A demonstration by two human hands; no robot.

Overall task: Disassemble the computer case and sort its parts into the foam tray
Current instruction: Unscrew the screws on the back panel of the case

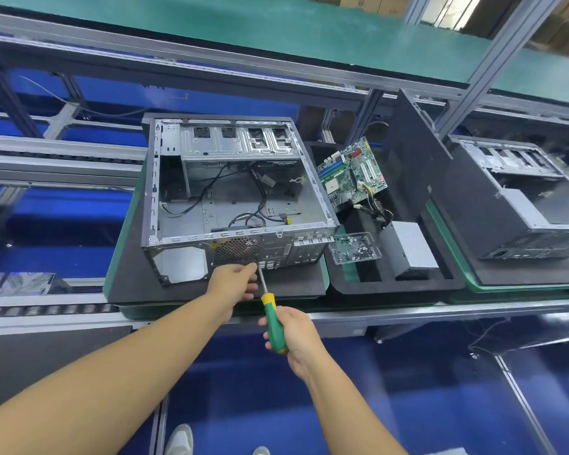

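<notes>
Your right hand [296,336] is clenched around the green-and-yellow handle of a screwdriver [271,320]. Its steel shaft slants up and away to the rear panel of the computer case [230,192], meeting it just below the round fan grille. Your left hand [235,282] sits at that tip, fingers curled beside the shaft and against the panel; whether they pinch the shaft or a screw cannot be told. The case lies on its side with its open face up and loose black cables inside. It rests on a black mat [128,284] that shows a bare strip to the left and along the near edge under your left wrist. To the right, just beside the mat, the foam tray [401,284] holds a motherboard [352,174] propped on edge, a grey power supply [411,246] in a slot, and a clear box of screws [353,247] close to the case's rear corner. A black side panel [414,152] stands upright behind the tray. Farther right is a second case [519,198]. Mat and tray sit on a conveyor line with a roller rail [46,311] along its near edge, under an aluminium frame and over a blue floor.
</notes>
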